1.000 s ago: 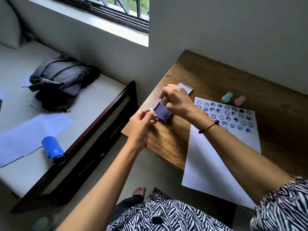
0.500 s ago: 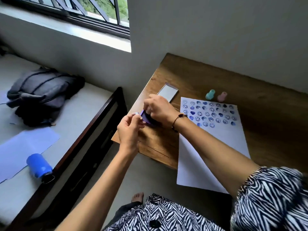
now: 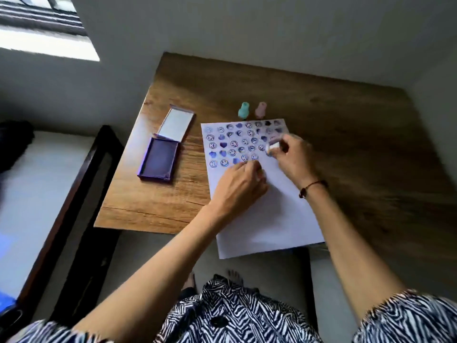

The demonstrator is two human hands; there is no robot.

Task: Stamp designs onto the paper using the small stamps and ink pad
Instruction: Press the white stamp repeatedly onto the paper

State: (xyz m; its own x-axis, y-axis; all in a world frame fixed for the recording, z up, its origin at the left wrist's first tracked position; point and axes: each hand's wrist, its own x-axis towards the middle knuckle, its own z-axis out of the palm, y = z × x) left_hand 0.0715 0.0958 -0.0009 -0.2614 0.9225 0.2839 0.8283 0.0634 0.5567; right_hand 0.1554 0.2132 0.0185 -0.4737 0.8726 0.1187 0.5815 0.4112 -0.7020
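A white paper [image 3: 269,214] lies on the wooden table [image 3: 153,204], its top rows filled with blue smiley and heart prints. My right hand [image 3: 293,157] hovers over the printed rows, pinching a small white stamp [image 3: 273,146]. My left hand [image 3: 238,185] rests on the paper below the prints with fingers closed on another small stamp, mostly hidden. The purple ink pad [image 3: 158,159] lies open left of the paper, its lid [image 3: 175,125] folded back. A teal stamp [image 3: 243,110] and a pink stamp [image 3: 260,110] stand just above the paper.
The table butts against a white wall at the back and right. A dark wooden bed frame [image 3: 74,189] with a white mattress stands left of the table. My bare feet show on the floor under the table's front edge.
Both hands have left the ink pad and moved right onto the paper, each carrying its stamp. The camera view has swung right and down.
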